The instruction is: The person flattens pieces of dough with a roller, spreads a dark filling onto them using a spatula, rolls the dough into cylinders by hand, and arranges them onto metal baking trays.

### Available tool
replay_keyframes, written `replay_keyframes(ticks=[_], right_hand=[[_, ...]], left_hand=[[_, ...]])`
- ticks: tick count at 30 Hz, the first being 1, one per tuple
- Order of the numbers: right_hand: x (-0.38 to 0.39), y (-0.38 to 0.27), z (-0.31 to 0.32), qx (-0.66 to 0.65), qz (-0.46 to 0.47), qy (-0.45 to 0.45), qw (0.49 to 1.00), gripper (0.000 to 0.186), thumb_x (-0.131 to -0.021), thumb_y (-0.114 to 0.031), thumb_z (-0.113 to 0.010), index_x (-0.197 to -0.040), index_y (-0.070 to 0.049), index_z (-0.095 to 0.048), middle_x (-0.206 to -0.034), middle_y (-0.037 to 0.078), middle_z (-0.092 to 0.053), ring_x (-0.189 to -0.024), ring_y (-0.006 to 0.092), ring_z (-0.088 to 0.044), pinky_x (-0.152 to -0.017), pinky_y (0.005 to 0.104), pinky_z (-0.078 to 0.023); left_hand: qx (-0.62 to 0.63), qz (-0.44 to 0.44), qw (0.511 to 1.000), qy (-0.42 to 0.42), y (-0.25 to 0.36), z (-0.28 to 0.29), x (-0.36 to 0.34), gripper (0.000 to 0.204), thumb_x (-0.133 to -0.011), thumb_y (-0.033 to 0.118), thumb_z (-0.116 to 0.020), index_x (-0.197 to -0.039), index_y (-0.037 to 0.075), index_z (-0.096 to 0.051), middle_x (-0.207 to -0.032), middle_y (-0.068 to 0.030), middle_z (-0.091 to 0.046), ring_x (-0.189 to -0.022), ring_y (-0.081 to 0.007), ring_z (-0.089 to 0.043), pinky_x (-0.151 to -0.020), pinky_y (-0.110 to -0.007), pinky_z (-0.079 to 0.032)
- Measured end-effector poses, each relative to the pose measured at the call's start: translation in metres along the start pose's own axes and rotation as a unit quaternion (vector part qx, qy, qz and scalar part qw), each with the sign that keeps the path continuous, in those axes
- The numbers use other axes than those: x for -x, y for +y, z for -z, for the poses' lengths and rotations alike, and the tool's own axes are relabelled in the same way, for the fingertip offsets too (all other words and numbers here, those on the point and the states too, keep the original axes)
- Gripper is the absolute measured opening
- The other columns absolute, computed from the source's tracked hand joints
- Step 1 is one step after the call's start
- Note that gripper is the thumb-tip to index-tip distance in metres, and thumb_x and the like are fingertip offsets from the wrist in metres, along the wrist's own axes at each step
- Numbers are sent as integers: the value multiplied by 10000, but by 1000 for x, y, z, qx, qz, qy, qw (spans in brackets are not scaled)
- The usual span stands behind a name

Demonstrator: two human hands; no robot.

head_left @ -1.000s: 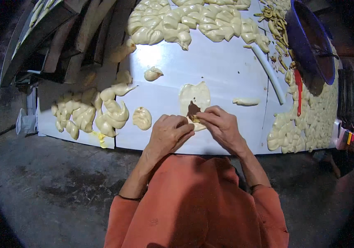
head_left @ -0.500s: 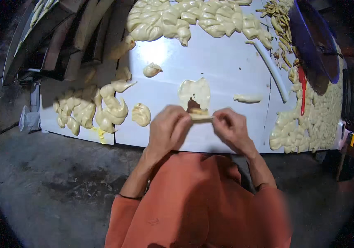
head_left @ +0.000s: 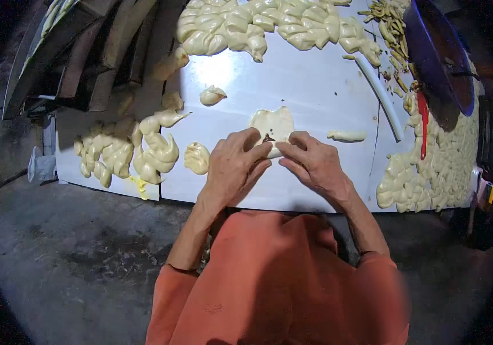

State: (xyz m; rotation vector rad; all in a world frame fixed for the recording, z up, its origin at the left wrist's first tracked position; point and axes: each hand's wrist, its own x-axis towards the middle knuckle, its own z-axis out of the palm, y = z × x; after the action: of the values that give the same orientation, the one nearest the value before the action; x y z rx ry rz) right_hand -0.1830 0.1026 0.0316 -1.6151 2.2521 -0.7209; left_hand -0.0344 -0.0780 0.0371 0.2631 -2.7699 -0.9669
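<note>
A flat sheet of pale dough (head_left: 273, 119) lies on the white tabletop right before me, its near end folded over. A bit of dark brown filling (head_left: 268, 138) shows at the fold. My left hand (head_left: 234, 160) grips the left end of the fold with bent fingers and thumb. From the other side, my right hand (head_left: 314, 161) pinches the right end. My fingers hide most of the rolled part. To the right lies a finished-looking dough roll (head_left: 346, 135). A flattened round of dough (head_left: 196, 158) rests left of my left hand.
Dough pieces sit in heaps at the back (head_left: 258, 26), left (head_left: 105, 149) and right (head_left: 430, 172). A white rod (head_left: 380, 98), a red-handled tool (head_left: 422, 126), a purple basin (head_left: 439, 52) and banana-like strips (head_left: 393, 40) are to the right. Dark trays (head_left: 85, 63) stand far left.
The near edge of the dough has been rolled away from me over the filling and strips, which are now mostly covered. Both hands have moved inward and slightly forward.
</note>
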Motion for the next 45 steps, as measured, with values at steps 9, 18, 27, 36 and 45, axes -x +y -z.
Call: replay_keyframes(ticks=[9, 18, 27, 36, 45], right_hand=[[-12, -8, 10, -141, -127, -83, 978, 201, -991, -263, -637, -1048, -71, -654, -971, 142, -663, -845, 355, -691, -710, 457, -536], [-2, -2, -2, 19, 9, 18, 1000, 227, -935, -210, -690, -1135, -112, -649, -1025, 70, -665, -813, 264, -688, -653, 382, -553], [-13, 17, -9, 68, 140, 13, 988, 190, -876, -191, -725, -1006, -78, -644, -863, 54, -614, -745, 218, -668, -592, 366, -535], [-22, 11, -11, -97, -64, 72, 991, 188, -930, -153, -675, -1110, -98, -672, -1004, 89, -664, -821, 298, -694, -656, 397, -564], [-21, 18, -5, -2, 21, 3, 1000, 264, -941, -236, -682, -1187, -139, -672, -1047, 86, -656, -845, 281, -699, -683, 404, -572]], left_hand=[[49, -7, 999, -6, -7, -1, -5, 187, -894, 202, -732, -1038, 82, -734, -1092, -83, -671, -1019, -290, -627, -841, -435, -493], [-9, -41, 999, -12, -8, 3, 3, 283, -872, 205, -759, -1135, 115, -703, -1019, -46, -689, -904, -251, -644, -737, -400, -483], [-20, -81, 997, 3, -17, -1, -14, 162, -879, 214, -746, -983, 97, -704, -1064, -39, -639, -996, -229, -614, -781, -386, -478], [19, -42, 999, 4, -19, 7, -8, 232, -886, 188, -744, -1107, 127, -711, -942, -53, -673, -861, -250, -640, -714, -403, -496], [-32, -48, 998, 4, -30, 1, -16, 250, -805, 148, -806, -1043, 142, -730, -882, -31, -704, -789, -246, -664, -693, -388, -513]])
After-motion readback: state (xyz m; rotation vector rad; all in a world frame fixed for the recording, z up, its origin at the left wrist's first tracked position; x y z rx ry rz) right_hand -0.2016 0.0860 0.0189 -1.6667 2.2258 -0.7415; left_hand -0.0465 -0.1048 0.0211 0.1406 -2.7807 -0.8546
